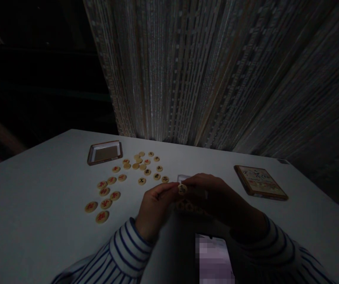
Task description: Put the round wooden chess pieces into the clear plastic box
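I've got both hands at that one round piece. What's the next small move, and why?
Probably ease the round piece down toward the grouped pieces: it sits at the fingertips of the left hand and right hand, close to that shadowed group, while the loose pieces lie scattered to the left.
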Available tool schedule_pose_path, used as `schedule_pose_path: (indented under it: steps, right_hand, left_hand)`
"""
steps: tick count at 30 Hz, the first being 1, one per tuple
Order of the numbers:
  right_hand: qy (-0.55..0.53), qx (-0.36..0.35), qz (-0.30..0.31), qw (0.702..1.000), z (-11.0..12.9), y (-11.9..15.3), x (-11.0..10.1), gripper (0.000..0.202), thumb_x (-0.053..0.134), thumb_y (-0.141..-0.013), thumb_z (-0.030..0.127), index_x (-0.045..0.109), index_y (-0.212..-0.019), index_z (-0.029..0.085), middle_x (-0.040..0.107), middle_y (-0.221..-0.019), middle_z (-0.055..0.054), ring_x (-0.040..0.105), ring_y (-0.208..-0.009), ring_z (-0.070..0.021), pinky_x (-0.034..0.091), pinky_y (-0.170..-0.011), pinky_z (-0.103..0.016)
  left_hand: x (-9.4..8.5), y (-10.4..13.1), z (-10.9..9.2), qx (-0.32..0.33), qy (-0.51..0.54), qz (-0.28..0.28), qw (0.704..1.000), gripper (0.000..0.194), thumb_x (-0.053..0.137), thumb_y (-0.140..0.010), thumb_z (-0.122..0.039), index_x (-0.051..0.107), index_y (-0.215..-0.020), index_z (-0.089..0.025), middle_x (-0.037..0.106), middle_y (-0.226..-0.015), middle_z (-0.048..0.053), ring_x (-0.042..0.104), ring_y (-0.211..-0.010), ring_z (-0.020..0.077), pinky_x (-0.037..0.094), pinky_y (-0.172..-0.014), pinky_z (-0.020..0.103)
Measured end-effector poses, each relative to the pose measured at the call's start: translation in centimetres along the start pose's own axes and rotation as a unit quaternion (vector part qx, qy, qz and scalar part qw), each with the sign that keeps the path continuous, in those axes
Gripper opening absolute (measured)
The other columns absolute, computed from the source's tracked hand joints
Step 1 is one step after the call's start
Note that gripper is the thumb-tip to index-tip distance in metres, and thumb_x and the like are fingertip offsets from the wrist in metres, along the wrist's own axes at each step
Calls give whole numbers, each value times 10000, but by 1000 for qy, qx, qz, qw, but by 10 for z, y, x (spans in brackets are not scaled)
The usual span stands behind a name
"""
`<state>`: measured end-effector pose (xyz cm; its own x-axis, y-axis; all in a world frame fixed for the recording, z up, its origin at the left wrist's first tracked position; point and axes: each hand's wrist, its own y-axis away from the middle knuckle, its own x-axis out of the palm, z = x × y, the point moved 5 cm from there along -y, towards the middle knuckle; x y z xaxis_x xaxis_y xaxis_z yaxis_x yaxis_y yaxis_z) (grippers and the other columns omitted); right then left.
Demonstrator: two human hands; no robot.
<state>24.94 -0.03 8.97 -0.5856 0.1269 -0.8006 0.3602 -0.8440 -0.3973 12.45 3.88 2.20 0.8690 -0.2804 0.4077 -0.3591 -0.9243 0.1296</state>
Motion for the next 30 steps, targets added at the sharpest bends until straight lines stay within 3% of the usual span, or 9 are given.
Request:
schedule_pose_path:
  steps: [15, 30]
  right_hand:
    - [88, -19, 57, 994, -12, -1, 13, 187, 539, -821, 314, 598, -969, 217, 637, -832, -20, 529, -702, -126, 324, -587, -256]
    - [109, -34, 58, 992, -7, -1, 12, 166, 493, -852, 326, 596, -919, 213, 619, -775, -10, 511, -679, -118, 300, -587, -258]
  left_hand:
    - [-1, 0, 2, 8, 2, 9, 1000, 241, 741, -606, -296, 713, -789, -141, 713, -747, 58, 644, -699, 157, 492, -763, 298]
    - [-3, -1, 5, 4, -6, -4, 1000, 237, 750, -592, -270, 709, -792, -150, 712, -753, 51, 637, -737, 154, 487, -742, 274]
